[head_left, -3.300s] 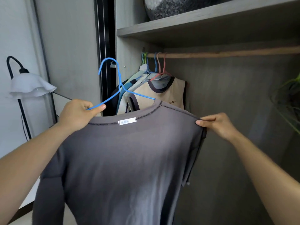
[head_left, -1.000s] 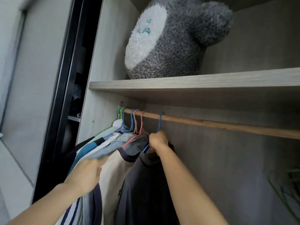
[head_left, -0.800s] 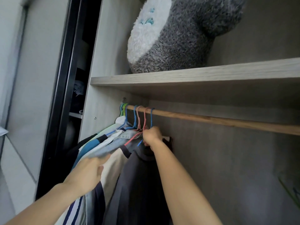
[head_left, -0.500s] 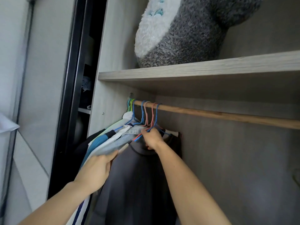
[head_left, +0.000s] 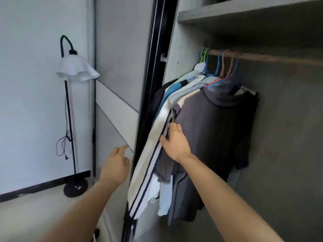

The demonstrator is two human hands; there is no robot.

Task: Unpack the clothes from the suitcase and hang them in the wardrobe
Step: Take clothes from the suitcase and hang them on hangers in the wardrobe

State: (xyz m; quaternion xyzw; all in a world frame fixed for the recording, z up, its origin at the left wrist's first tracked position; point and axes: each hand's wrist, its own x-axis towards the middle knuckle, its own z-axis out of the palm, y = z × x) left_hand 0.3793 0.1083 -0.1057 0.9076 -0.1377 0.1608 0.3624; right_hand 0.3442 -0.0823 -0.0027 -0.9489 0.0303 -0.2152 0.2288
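A dark grey T-shirt point(head_left: 218, 128) hangs on a blue hanger point(head_left: 235, 67) from the wooden rod point(head_left: 272, 58), rightmost in a row of hung clothes. To its left hangs a white garment with navy stripes point(head_left: 148, 159). My right hand point(head_left: 174, 142) sits at mid-height between these two, fingers tucked into the gap; whether it grips cloth is unclear. My left hand point(head_left: 115, 165) hovers in front of the wardrobe's black door frame point(head_left: 152, 84), fingers loosely apart and holding nothing. The suitcase is out of view.
Several coloured hangers point(head_left: 213, 62) crowd the rod's left end; the rod to the right is bare. A wooden shelf point(head_left: 244, 13) runs above. A black floor lamp with a white shade point(head_left: 76, 69) stands at the left wall, its cord dangling.
My right hand has let go of the hanger and dropped to the clothes' middle. My left hand came off the garments and moved left. The view has tilted down, losing the plush toy.
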